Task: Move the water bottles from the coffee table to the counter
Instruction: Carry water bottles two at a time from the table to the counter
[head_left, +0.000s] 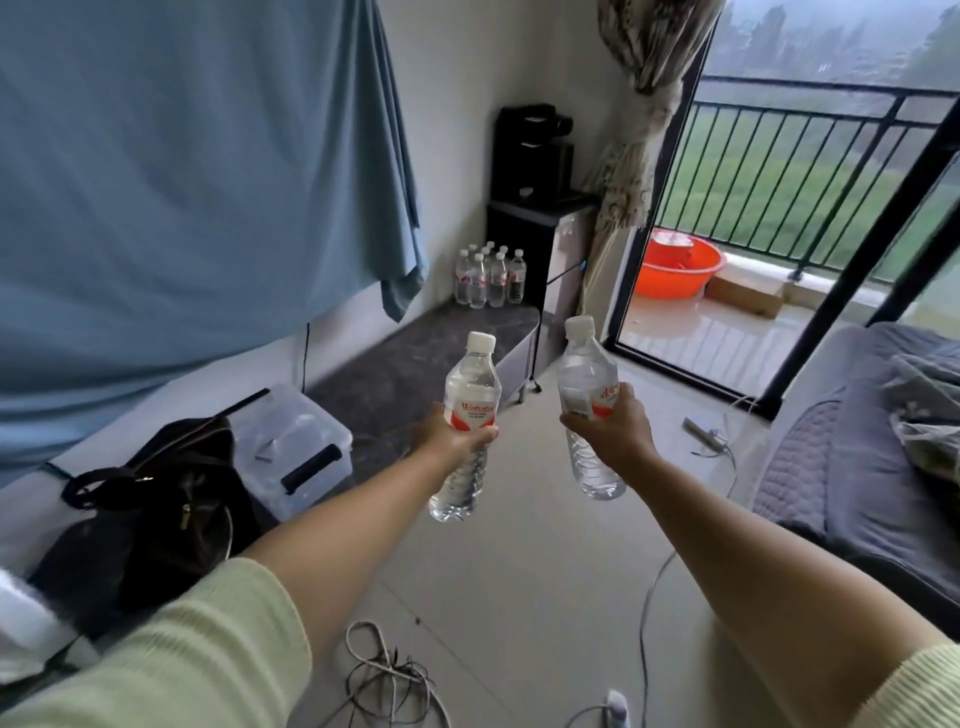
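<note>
My left hand is shut around a clear water bottle with a white cap and a red-and-white label, held upright in mid-air. My right hand grips a second, similar water bottle, tilted slightly left. Both arms reach forward over the floor. Ahead lies a dark grey stone-patterned counter, low along the left wall. Several more water bottles stand in a cluster at its far end. The coffee table is not in view.
A black handbag and a clear plastic storage box sit on the counter's near part. A dark cabinet with a black machine stands beyond. Cables trail on the floor. A grey sofa is right; a balcony door ahead.
</note>
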